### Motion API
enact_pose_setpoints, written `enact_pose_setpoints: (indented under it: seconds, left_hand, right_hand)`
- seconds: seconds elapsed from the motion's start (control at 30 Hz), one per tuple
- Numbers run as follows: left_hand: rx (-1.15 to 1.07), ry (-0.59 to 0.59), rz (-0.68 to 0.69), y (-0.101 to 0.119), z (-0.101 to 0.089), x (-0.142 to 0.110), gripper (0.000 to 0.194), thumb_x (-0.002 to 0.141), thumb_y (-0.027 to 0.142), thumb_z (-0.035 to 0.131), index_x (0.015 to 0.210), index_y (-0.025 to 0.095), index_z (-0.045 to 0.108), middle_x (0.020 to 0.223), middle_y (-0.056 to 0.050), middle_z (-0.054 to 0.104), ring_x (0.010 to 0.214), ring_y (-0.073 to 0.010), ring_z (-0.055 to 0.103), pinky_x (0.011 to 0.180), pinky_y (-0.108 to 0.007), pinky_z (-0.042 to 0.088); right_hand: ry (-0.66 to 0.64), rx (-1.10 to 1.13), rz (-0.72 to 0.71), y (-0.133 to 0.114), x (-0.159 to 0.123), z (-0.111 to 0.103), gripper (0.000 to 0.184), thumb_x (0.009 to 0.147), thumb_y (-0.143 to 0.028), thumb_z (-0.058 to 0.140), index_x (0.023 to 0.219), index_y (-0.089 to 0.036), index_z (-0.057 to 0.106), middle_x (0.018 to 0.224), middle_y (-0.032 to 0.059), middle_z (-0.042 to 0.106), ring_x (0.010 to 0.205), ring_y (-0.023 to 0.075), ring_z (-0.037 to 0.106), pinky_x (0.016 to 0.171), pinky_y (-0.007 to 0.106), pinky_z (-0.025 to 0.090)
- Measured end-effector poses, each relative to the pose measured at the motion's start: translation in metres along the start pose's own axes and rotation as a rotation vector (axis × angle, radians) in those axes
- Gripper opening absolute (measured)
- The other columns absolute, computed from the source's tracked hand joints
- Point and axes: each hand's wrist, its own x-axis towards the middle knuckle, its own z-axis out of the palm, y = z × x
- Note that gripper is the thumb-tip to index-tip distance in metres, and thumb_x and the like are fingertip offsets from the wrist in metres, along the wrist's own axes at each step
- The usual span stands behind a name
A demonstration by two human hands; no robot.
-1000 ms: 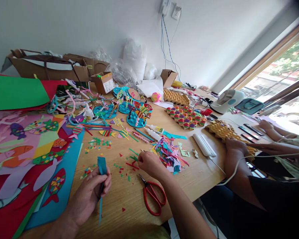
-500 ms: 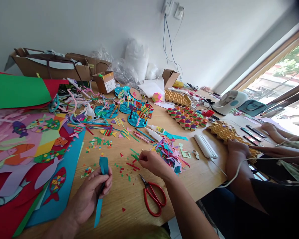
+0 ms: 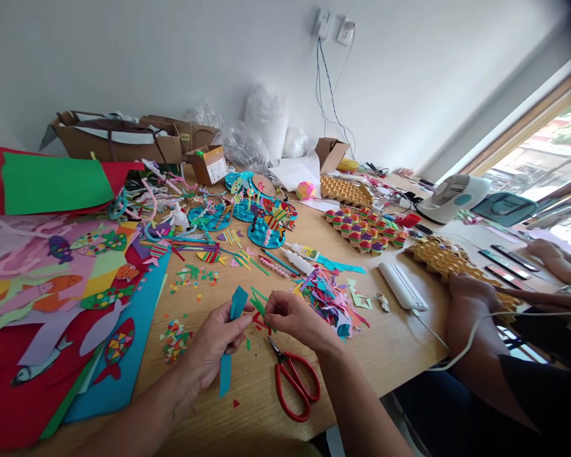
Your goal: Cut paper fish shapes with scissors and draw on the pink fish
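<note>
My left hand (image 3: 217, 339) pinches a teal paper strip (image 3: 231, 336) that stands up above the fingers and hangs down below them, over the wooden table (image 3: 261, 387). My right hand (image 3: 292, 317) is closed in a pinch on small green and red paper slivers (image 3: 259, 309), right beside the top of the strip. The two hands are almost touching. Red-handled scissors (image 3: 292, 381) lie shut on the table just below my right wrist.
A heap of coloured paper scraps (image 3: 330, 295) lies right of my hands. Paper fish and coloured sheets (image 3: 52, 298) cover the left. Glue bottles (image 3: 297, 257), painted egg trays (image 3: 364, 230), cardboard boxes (image 3: 124, 136) and a small fan (image 3: 450, 197) stand beyond. Another person's hand (image 3: 471, 292) rests at right.
My left hand has carried the teal strip right and up to meet my right hand. My right hand has picked small slivers off the table. The view has shifted slightly.
</note>
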Motion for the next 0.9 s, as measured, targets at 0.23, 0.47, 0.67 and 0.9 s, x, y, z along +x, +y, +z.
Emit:
enact_pose_setpoints:
  seconds: [0.23,0.47,0.67,0.9]
  left_hand:
    - [0.042,0.016,-0.029,-0.01,0.006,0.019,0.027,0.06,0.035,0.069,0.067,0.015,0.051,0.042,0.011,0.037,0.038,-0.0039,0.027,0.037,-0.018,0.015]
    - [0.06,0.058,-0.08,-0.01,0.004,0.018,0.029,0.058,0.036,0.068,0.074,0.015,0.056,0.039,0.011,0.037,0.035,-0.0042,0.027,0.037,-0.019,0.012]
    - [0.056,0.079,-0.093,-0.013,0.001,0.017,0.031,0.06,0.036,0.069,0.078,0.013,0.058,0.037,0.01,0.038,0.036,-0.0053,0.03,0.037,-0.018,0.015]
    - [-0.045,0.062,-0.041,-0.01,-0.004,-0.004,0.03,0.063,0.041,0.068,0.065,0.017,0.051,0.043,0.009,0.038,0.042,-0.0054,0.031,0.038,-0.017,0.02]
  right_hand:
    - [0.019,-0.059,0.007,0.003,-0.003,-0.003,0.004,0.069,-0.018,0.052,0.067,-0.017,0.048,0.057,-0.0055,0.05,0.051,0.0074,0.045,0.046,0.017,0.034]
    - [0.138,-0.362,0.064,0.0,0.004,-0.018,0.005,0.068,-0.014,0.048,0.068,-0.016,0.053,0.06,-0.0021,0.056,0.054,0.0093,0.048,0.047,0.018,0.031]
    - [0.147,-0.682,0.099,-0.004,0.028,-0.015,0.013,0.068,-0.012,0.049,0.07,-0.016,0.062,0.069,0.0033,0.063,0.065,0.0141,0.054,0.053,0.022,0.03]
    - [0.048,-0.897,0.181,0.005,0.056,0.001,0.019,0.071,-0.015,0.053,0.082,-0.018,0.067,0.086,0.0075,0.068,0.081,0.0196,0.06,0.06,0.024,0.035]
